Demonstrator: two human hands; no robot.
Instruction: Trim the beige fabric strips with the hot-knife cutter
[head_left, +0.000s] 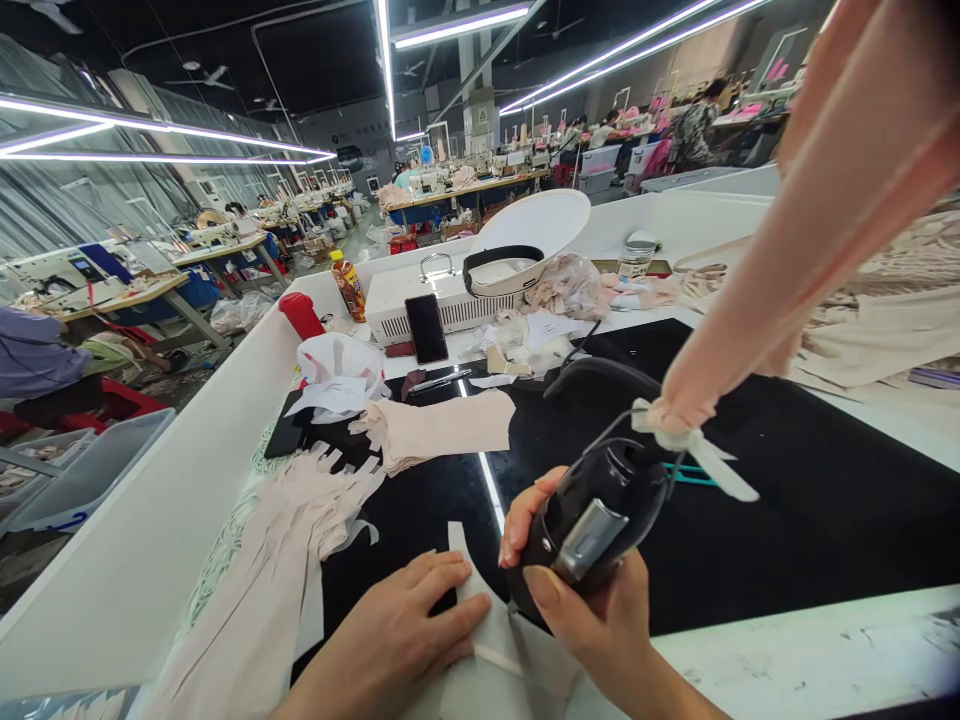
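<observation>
My right hand point(585, 610) is wrapped round the handle of a black steam iron point(596, 510), held just above the black worktop point(787, 500). A pink fabric-covered hose point(795, 250) runs up from the iron toward the top right, tied on with a white strip. Fingers together, my left hand point(397, 640) lies flat on a pale fabric piece point(487, 640) at the front edge. Stacked pale pink cut pieces point(442, 430) lie behind it, and several more point(262, 590) run down the left side.
At the back stand a white box point(397, 300), a black phone point(426, 328) leaning on it, a drink bottle point(349, 285), a red cylinder point(301, 315) and a white dish point(536, 225). Beige fabric point(885, 320) is piled right. Other workers sit at sewing tables beyond.
</observation>
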